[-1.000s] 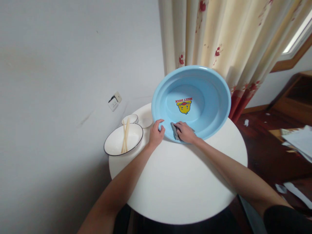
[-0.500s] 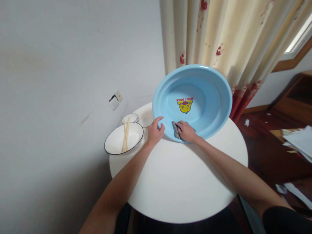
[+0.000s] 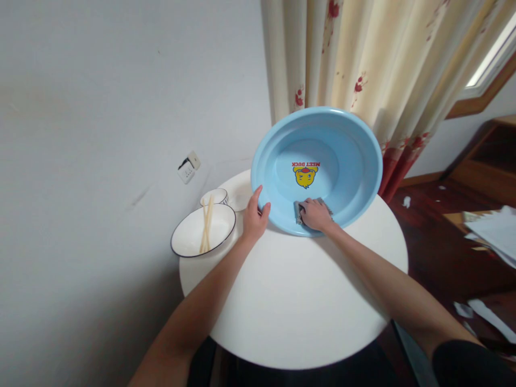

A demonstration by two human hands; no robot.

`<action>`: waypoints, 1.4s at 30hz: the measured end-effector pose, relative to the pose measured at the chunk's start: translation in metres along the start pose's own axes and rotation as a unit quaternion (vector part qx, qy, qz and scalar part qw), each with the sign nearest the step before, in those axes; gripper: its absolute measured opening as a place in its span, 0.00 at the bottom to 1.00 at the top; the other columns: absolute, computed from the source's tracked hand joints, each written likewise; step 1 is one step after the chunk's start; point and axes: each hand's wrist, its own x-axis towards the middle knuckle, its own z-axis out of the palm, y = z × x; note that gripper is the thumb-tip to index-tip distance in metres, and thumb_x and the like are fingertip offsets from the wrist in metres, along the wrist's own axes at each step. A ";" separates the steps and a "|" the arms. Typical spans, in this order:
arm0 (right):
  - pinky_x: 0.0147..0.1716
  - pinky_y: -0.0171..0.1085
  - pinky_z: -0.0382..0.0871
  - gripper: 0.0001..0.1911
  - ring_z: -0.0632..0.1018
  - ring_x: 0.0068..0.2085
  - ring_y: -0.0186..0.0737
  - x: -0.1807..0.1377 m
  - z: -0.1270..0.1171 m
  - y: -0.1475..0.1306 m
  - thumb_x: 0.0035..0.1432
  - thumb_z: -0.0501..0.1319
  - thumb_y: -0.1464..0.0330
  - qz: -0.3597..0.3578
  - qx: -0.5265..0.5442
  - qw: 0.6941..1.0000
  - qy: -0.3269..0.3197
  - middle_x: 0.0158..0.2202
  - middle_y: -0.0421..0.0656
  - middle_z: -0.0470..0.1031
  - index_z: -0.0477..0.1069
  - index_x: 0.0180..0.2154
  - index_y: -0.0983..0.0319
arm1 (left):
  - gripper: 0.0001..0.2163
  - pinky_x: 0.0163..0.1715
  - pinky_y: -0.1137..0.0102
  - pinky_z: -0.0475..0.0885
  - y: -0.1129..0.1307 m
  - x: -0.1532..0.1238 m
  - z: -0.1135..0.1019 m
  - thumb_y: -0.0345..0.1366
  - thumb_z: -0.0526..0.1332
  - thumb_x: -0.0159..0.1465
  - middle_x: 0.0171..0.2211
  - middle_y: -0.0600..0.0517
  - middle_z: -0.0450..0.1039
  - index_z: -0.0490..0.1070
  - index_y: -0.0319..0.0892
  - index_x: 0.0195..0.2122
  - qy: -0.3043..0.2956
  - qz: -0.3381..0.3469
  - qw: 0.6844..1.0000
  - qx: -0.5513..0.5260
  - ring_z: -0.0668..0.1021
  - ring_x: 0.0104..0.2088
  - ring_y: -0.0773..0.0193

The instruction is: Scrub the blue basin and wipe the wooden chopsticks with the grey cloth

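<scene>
A large light-blue plastic basin (image 3: 358, 161) stands tilted on the round white table (image 3: 306, 301), its inside facing me. Printed upside down on its bottom is a yellow duck face under red lettering. My left hand (image 3: 255, 220) holds the basin's left rim, thumb and fingers apart around the edge. Inside the basin, low on the near wall, my right hand (image 3: 316, 215) presses a grey cloth (image 3: 298, 212) against the surface. The palm and fingers cover much of the cloth.
Left of the basin stands a white dark-rimmed bowl (image 3: 189, 231) with chopsticks (image 3: 207, 226) across it. Behind it are a smaller bowl (image 3: 213, 198) and a white plate (image 3: 239, 194). A wall (image 3: 100, 161) and a curtain (image 3: 322, 54) border the table.
My right hand and the cloth have slid a little to the right along the basin's near wall. My left hand's fingers have shifted up and closer around the left rim.
</scene>
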 end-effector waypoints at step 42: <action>0.53 0.45 0.65 0.21 0.75 0.57 0.52 0.002 -0.001 0.005 0.73 0.49 0.65 -0.015 0.001 1.000 -0.005 0.58 0.51 0.76 0.74 0.59 0.58 | 0.15 0.25 0.72 0.67 0.013 -0.004 0.006 0.33 0.60 0.61 0.26 0.57 0.75 0.76 0.43 0.49 -0.003 -0.018 1.000 0.003 0.68 0.18 0.70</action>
